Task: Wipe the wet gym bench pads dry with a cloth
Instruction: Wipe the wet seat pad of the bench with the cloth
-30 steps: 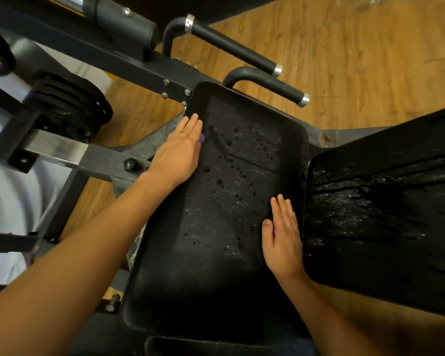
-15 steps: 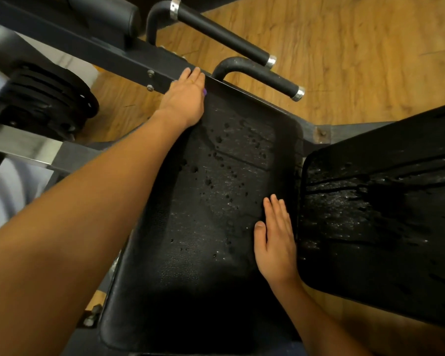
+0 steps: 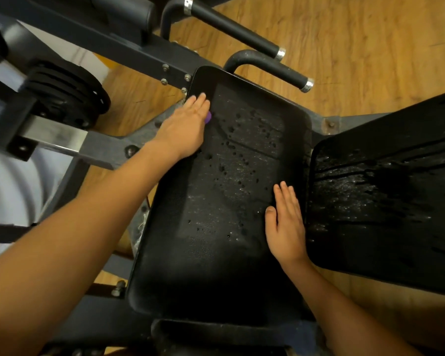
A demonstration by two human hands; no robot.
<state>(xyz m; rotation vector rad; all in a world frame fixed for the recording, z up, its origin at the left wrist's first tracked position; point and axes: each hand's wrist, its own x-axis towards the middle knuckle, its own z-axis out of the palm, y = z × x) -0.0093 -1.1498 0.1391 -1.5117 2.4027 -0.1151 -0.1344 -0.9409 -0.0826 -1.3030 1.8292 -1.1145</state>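
The black seat pad (image 3: 216, 253) lies in front of me, dotted with water drops across its middle and far half. My left hand (image 3: 185, 129) presses flat on the pad's far left edge, fingers straight. A small bit of purple cloth (image 3: 208, 117) peeks out from under its palm; the rest of the cloth is hidden. My right hand (image 3: 285, 224) rests flat on the pad's right edge, fingers together. To the right, a second black pad (image 3: 383, 214) glistens with water streaks and touches neither hand.
Two black padded handles (image 3: 267, 65) with chrome ends stick out beyond the seat pad's far end. Stacked weight plates (image 3: 64, 93) and a steel frame bar (image 3: 54, 140) stand at the left. Wooden floor (image 3: 370, 47) shows around the machine.
My left hand slid to the pad's far left corner, then came back toward me along the left edge. My right hand has stayed in place on the right edge.
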